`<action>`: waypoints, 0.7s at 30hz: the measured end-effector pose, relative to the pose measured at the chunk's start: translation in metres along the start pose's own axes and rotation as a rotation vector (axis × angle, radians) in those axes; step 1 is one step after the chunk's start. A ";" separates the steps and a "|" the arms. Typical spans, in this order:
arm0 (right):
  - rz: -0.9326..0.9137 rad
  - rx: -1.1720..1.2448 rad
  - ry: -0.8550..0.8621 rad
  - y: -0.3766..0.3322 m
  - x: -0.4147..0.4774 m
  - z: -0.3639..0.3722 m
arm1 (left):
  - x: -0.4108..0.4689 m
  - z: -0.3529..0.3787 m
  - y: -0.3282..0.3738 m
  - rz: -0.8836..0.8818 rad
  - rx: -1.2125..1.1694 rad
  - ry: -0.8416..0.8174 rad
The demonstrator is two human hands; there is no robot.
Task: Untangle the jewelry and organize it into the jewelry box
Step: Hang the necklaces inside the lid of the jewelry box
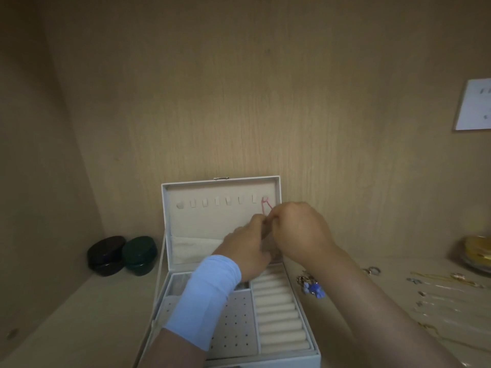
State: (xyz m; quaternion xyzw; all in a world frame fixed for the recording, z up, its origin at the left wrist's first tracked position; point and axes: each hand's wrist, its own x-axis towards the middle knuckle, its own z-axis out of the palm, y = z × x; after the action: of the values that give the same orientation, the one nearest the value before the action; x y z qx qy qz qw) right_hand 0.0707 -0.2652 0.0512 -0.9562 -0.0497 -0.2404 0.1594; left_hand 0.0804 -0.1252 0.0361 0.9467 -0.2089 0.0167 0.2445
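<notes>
A white jewelry box (305,346) stands open at the bottom centre, its lid (207,224) upright with a row of hooks. A thin pink necklace (265,205) hangs from the rightmost hook. My left hand (248,248) and my right hand (297,229) meet in front of the lid, fingertips pinching the necklace's lower part. Ring rolls (279,314) and a holed earring panel (236,325) lie in the tray below my arms. Loose gold chains (441,296) and a blue charm piece (314,286) lie on the shelf to the right.
Two round lidded tins, one dark (106,254) and one green (139,254), sit left of the box. A glass dish with yellow contents (478,254) stands at the far right. A white card (474,108) leans on the wooden back wall.
</notes>
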 end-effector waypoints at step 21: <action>-0.111 0.042 -0.078 0.048 -0.028 -0.051 | -0.013 -0.015 0.019 0.141 0.239 0.314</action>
State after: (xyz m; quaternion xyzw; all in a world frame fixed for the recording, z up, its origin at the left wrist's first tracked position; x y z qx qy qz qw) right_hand 0.0317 -0.3276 0.0674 -0.9571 -0.1140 -0.2103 0.1639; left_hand 0.0624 -0.1284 0.0563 0.9378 -0.2303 0.2059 0.1582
